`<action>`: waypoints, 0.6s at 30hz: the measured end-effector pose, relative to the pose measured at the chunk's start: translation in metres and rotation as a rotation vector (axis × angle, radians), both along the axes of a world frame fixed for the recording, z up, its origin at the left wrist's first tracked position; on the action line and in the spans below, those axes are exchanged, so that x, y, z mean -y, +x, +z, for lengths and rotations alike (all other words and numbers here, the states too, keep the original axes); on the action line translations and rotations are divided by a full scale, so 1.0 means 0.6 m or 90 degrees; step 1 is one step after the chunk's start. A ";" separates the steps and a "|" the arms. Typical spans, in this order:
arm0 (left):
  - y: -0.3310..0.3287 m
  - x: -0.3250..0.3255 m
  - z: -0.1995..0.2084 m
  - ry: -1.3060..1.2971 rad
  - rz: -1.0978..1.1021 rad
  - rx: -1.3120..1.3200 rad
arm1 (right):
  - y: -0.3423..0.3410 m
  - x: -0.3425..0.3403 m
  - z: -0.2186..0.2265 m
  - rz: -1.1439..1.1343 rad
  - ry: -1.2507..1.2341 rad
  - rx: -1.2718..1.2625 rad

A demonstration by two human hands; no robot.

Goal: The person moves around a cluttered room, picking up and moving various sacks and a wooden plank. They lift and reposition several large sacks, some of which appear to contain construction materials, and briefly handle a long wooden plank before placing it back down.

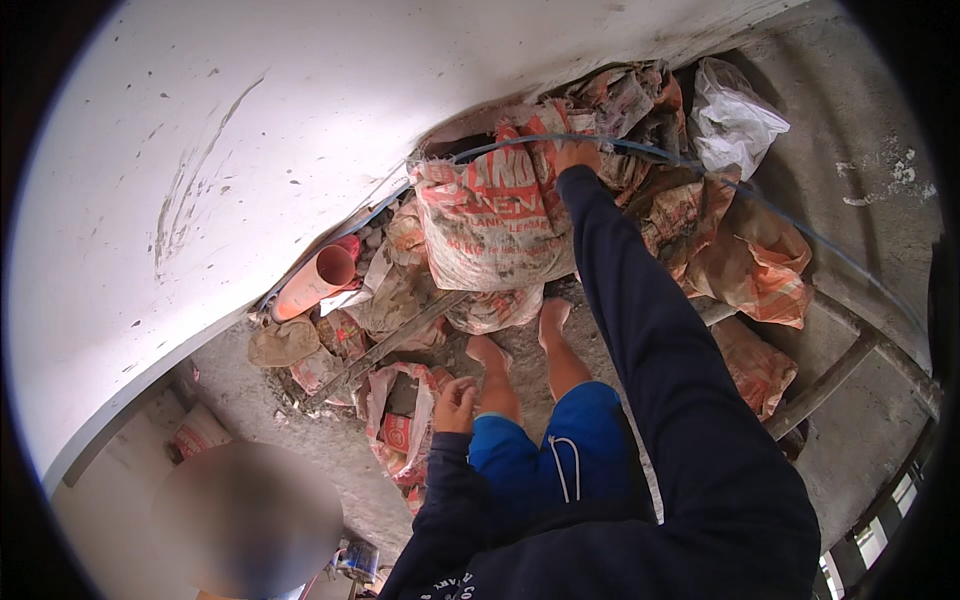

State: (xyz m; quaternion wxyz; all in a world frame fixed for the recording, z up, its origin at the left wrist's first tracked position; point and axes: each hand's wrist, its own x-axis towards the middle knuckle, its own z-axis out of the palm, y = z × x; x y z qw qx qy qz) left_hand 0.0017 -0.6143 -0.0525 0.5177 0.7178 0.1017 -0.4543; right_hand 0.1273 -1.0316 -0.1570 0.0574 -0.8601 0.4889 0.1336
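Note:
A bulging white and red cement sack [495, 225] stands in front of my feet, against the pile by the wall. My right hand [577, 158] reaches to its upper right edge and closes on the sack there; the fingertips are partly hidden. A thin blue hose [640, 148] arches across the sack's top, right beside that hand. My left hand [456, 405] hangs near my left thigh, fingers loosely curled and apart, with nothing in it. Below and left of it lies a torn, opened sack [378, 405].
Crumpled dirty sacks [690, 215] heap along the wall. An orange pipe [315, 283] leans at left; a white plastic bag [735, 118] sits far right. A wooden frame [825, 385] lies at right. A person [250, 520], blurred, is at lower left.

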 end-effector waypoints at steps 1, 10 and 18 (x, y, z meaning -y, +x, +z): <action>-0.012 0.000 0.003 0.004 -0.043 -0.013 | -0.008 -0.007 -0.012 -0.064 0.013 0.107; -0.059 -0.042 -0.003 0.080 -0.089 -0.070 | -0.076 -0.043 -0.034 0.101 -0.110 0.325; 0.179 0.085 -0.014 0.085 -0.188 0.600 | -0.108 -0.132 0.044 -0.017 0.085 0.381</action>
